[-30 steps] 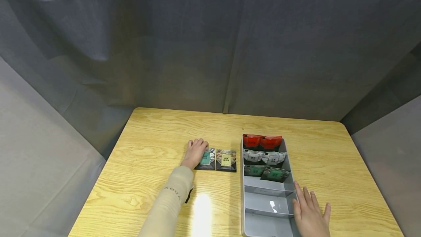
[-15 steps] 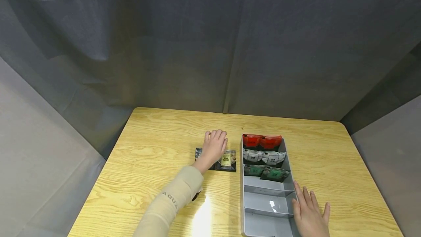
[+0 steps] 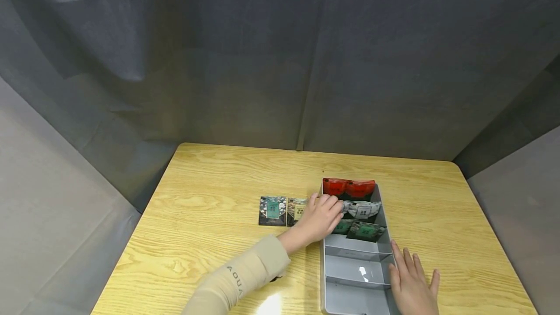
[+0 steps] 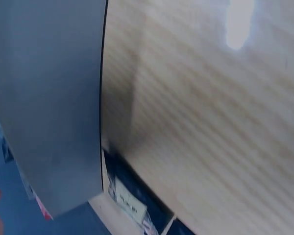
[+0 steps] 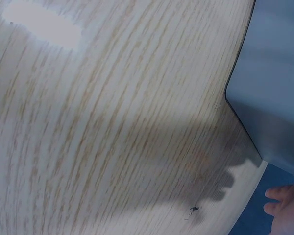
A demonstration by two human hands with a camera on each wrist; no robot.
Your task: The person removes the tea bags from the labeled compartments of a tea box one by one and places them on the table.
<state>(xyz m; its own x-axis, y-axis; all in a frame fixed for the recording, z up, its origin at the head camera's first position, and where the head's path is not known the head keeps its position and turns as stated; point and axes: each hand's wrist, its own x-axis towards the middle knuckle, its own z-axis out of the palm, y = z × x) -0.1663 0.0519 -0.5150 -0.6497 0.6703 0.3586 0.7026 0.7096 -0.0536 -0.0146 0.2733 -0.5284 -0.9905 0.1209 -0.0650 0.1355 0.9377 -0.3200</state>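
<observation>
My left hand (image 3: pixel 321 218) reaches over the left wall of a grey divided box (image 3: pixel 356 300), with bent fingers at the left end of the silver packet row. Its thumb is hidden, so a pinch on a packet cannot be made out. In the box stand red packets (image 3: pixel 360 189) at the back, then silver packets (image 3: pixel 364 211), then green packets (image 3: pixel 366 230). On the table left of the box lie a green-labelled packet (image 3: pixel 272 211) and a yellow-labelled packet (image 3: pixel 297 210), the latter partly behind my hand. My right hand (image 3: pixel 413 283) rests against the box's right wall, fingers spread.
Dividers (image 3: pixel 356 253) split the front of the box into further compartments. The wooden table (image 3: pixel 192 218) ends at a dark curtain (image 3: pixel 245 86) behind. In the left wrist view, the box's tall side wall (image 4: pixel 49 98) stands beside the yellow-labelled packet.
My left hand has moved right, from the green-labelled packet across the yellow-labelled one to the box. Both packets still lie on the table. My right hand has stayed in place.
</observation>
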